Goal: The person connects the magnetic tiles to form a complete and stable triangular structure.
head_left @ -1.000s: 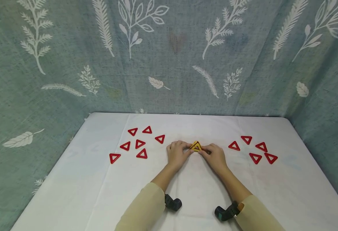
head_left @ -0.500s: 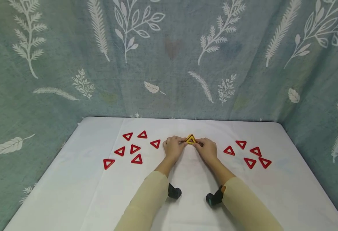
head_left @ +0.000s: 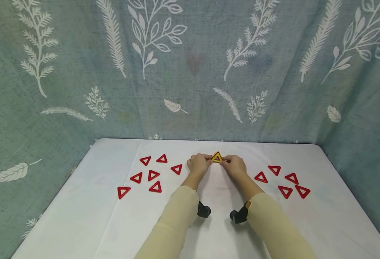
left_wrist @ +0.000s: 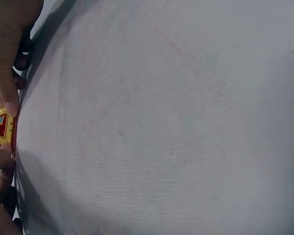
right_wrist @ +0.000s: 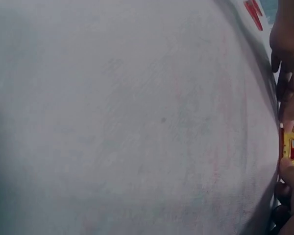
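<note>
Both hands meet at a small yellow triangle frame near the far middle of the table. My left hand pinches its left lower corner between thumb and fingers. On the opposite corner, my right hand pinches it the same way. In the left wrist view, red shows through the opening of the yellow triangle and along its bottom edge. The right wrist view shows the yellow triangle at its right border, with fingertips on two corners.
Several red triangle frames lie scattered on the left of the white-covered table. More red triangle frames lie on the right. A patterned curtain hangs behind. Black wrist cameras hang below both sleeves.
Both hands, with the yellow triangle between them, have moved forward toward the table's far edge. The head view has shifted a little. The red triangles lie as before.
</note>
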Available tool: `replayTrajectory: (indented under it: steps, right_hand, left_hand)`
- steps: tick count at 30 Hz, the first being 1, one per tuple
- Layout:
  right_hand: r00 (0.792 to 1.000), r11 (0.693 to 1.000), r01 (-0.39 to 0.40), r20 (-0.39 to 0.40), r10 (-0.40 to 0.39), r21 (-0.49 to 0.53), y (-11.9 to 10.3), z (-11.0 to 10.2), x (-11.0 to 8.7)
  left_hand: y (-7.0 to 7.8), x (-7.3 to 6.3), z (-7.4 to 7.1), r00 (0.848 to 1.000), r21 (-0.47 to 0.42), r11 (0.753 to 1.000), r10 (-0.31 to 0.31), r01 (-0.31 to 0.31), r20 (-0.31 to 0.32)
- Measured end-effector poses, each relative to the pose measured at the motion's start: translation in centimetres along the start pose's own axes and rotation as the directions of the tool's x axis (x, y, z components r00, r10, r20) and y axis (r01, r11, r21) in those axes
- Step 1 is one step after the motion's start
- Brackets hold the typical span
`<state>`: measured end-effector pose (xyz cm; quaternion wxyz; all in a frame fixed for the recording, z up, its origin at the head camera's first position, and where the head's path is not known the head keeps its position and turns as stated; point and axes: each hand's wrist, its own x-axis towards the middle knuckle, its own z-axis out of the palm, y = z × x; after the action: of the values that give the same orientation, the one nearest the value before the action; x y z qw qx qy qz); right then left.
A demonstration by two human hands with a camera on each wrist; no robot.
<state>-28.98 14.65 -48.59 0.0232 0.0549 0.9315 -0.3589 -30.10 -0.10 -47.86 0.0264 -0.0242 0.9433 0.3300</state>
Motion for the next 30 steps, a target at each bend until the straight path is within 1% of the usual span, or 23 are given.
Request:
replayTrajectory:
  steps: [3,5,6,8,10,12,14,16,20,24,28,30]
  right_hand:
    - [1.000,1.000,-0.018,-0.010,0.018,0.023,0.0,0.3,-0.4]
    - [1.000,1.000,-0.002,-0.030,0.003,0.026,0.1,0.5,-0.7]
    - [0.999,1.000,0.010,-0.045,-0.009,0.023,0.2,0.6,-0.9]
    - [0.995,0.999,0.043,-0.086,-0.042,0.020,0.4,0.9,-1.1]
    - [0.988,0.996,0.083,-0.130,-0.081,0.013,0.6,1.1,-1.2]
    - [0.981,0.994,0.113,-0.160,-0.109,0.016,0.9,1.2,-1.3]
    - [0.974,0.989,0.147,-0.177,-0.141,0.020,1.2,1.3,-1.5]
    - [0.969,0.984,0.177,-0.177,-0.169,0.028,1.6,1.3,-1.7]
    - [0.967,0.972,0.218,-0.152,-0.204,0.085,2.0,1.1,-2.7]
    - [0.966,0.962,0.244,-0.113,-0.231,0.121,2.5,0.7,-3.7]
    - [0.962,0.954,0.267,-0.091,-0.257,0.134,2.9,0.4,-4.8]
    - [0.961,0.953,0.271,-0.088,-0.261,0.134,3.1,0.2,-5.4]
  left_hand:
    - [-0.1,-0.3,0.0,1.000,0.002,1.000,-0.009,0.009,0.012]
    - [-0.4,-0.5,0.0,1.000,-0.017,1.000,0.001,0.000,0.008]
    - [-0.5,-0.7,-0.1,1.000,-0.032,0.999,0.015,-0.015,0.003]
    - [-0.9,-1.0,-0.1,0.998,-0.068,0.996,0.058,-0.059,-0.014]
    - [-1.3,-1.3,0.0,0.993,-0.083,0.990,0.112,-0.114,-0.034]
    - [-1.8,-1.6,0.2,0.985,-0.074,0.983,0.163,-0.167,-0.051]
    - [-2.3,-1.8,0.4,0.979,-0.049,0.978,0.198,-0.200,-0.058]
    - [-2.8,-2.2,0.6,0.973,-0.026,0.974,0.223,-0.225,-0.061]
    - [-3.9,-3.0,0.5,0.963,-0.008,0.964,0.266,-0.267,-0.051]
    - [-4.9,-3.5,0.3,0.945,0.002,0.947,0.320,-0.320,-0.062]
    - [-5.8,-4.2,-0.1,0.936,-0.004,0.937,0.348,-0.349,-0.054]
    - [-6.2,-4.6,-0.4,0.933,-0.014,0.934,0.356,-0.357,-0.041]
